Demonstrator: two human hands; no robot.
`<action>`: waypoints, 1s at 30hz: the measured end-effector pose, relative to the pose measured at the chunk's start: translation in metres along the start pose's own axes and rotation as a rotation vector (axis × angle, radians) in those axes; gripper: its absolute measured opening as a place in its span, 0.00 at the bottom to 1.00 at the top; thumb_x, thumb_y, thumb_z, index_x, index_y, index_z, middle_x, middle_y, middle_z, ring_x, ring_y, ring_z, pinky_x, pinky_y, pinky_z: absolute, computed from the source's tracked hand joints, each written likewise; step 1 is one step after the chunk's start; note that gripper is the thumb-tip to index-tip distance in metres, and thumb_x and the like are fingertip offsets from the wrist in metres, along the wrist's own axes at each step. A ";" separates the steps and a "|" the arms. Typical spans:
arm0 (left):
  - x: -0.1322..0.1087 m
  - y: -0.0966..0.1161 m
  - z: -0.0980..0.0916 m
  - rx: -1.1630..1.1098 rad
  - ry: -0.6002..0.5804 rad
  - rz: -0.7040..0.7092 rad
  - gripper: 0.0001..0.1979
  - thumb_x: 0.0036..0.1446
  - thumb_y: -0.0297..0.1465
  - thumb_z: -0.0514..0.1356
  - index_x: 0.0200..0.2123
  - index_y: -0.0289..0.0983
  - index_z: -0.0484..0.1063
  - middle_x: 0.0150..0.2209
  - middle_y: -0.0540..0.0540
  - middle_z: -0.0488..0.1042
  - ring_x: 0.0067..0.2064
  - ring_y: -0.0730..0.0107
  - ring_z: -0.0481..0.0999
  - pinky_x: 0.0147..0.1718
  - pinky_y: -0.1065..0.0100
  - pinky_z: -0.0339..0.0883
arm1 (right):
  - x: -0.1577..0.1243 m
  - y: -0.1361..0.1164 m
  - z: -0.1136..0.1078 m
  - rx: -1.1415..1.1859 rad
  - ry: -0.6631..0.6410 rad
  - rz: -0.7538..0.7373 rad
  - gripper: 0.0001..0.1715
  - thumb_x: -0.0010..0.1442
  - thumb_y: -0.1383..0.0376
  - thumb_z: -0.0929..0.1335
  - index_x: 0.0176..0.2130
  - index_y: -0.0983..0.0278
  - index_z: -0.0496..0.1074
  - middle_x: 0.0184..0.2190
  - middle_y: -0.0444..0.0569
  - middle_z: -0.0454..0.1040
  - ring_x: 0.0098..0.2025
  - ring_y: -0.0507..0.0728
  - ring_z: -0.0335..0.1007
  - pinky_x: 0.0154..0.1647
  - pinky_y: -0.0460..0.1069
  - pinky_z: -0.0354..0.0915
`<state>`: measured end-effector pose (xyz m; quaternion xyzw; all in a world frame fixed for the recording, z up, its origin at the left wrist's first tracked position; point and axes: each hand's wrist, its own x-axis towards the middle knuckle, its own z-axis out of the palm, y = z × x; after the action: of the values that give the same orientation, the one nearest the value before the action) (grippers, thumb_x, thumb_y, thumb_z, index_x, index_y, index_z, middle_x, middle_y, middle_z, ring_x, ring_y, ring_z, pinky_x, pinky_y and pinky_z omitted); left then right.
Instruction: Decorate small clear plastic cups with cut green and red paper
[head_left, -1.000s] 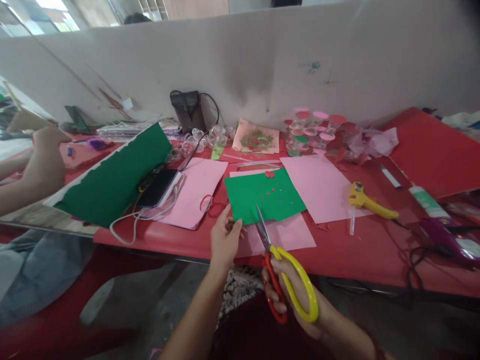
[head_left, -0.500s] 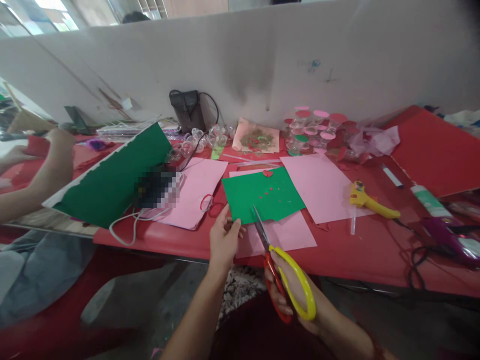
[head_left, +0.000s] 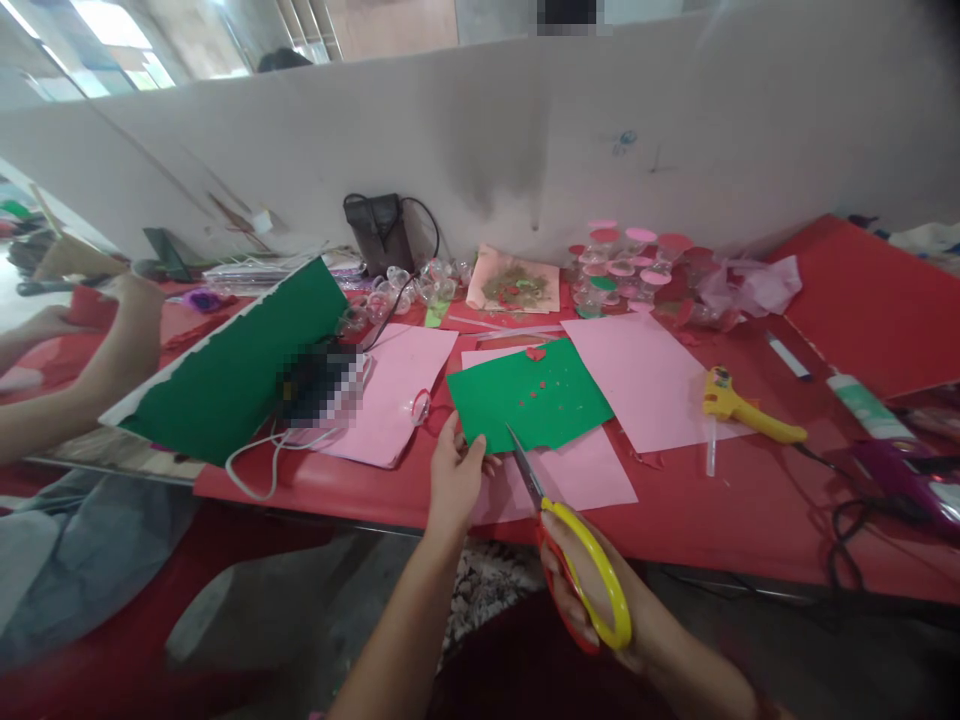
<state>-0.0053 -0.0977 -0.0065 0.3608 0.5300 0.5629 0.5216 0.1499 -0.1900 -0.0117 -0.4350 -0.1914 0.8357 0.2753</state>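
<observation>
My left hand (head_left: 459,472) pinches the near left corner of a green sheet of paper (head_left: 495,400), thumb on top. My right hand (head_left: 581,575) is closed around scissors (head_left: 611,580) with one yellow and one red handle. The blades lie at the sheet's near edge, their tip over the green, close to a small notch in that edge. Small red scraps (head_left: 535,354) rest on the green sheet. Beneath it lies a pink sheet (head_left: 592,475), partly covered.
More pink sheets (head_left: 649,380) lie right and left. A yellow glue gun (head_left: 750,408) sits at the right. A large green board (head_left: 240,370) leans at the left, near a co-worker's arm (head_left: 139,330). Clear plastic cups with coloured discs (head_left: 622,265) stand at the back.
The view has shifted slightly. My left hand keeps its hold on the green sheet, and the scissor blades look closer together than before.
</observation>
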 end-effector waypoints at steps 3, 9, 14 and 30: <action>0.000 0.002 0.003 -0.003 -0.002 0.016 0.35 0.52 0.31 0.63 0.62 0.31 0.57 0.35 0.45 0.75 0.22 0.77 0.72 0.22 0.73 0.62 | -0.005 -0.009 0.006 -0.119 0.100 -0.025 0.34 0.49 0.33 0.66 0.28 0.60 0.59 0.09 0.34 0.56 0.09 0.46 0.48 0.09 0.42 0.45; -0.002 0.001 0.003 0.034 0.041 0.015 0.37 0.53 0.30 0.62 0.65 0.32 0.54 0.41 0.41 0.77 0.23 0.77 0.72 0.22 0.74 0.64 | -0.011 -0.018 0.012 -0.165 0.106 -0.037 0.32 0.51 0.35 0.63 0.27 0.60 0.59 0.08 0.34 0.55 0.09 0.46 0.47 0.11 0.42 0.45; -0.001 0.002 -0.002 0.172 0.016 0.079 0.38 0.55 0.31 0.61 0.68 0.36 0.52 0.41 0.43 0.78 0.24 0.76 0.72 0.23 0.73 0.66 | -0.012 -0.021 0.007 -0.197 0.045 -0.039 0.30 0.49 0.37 0.64 0.27 0.60 0.60 0.10 0.35 0.57 0.09 0.47 0.49 0.11 0.43 0.47; -0.001 0.002 -0.006 0.353 0.037 0.214 0.37 0.53 0.30 0.64 0.66 0.41 0.59 0.38 0.45 0.78 0.28 0.73 0.73 0.28 0.72 0.68 | -0.024 -0.024 0.002 -0.157 0.014 -0.010 0.28 0.56 0.41 0.63 0.29 0.63 0.65 0.16 0.40 0.63 0.14 0.48 0.57 0.16 0.44 0.55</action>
<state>-0.0115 -0.0995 -0.0060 0.4906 0.5884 0.5201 0.3777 0.1670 -0.1871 0.0176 -0.4602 -0.2564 0.8137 0.2458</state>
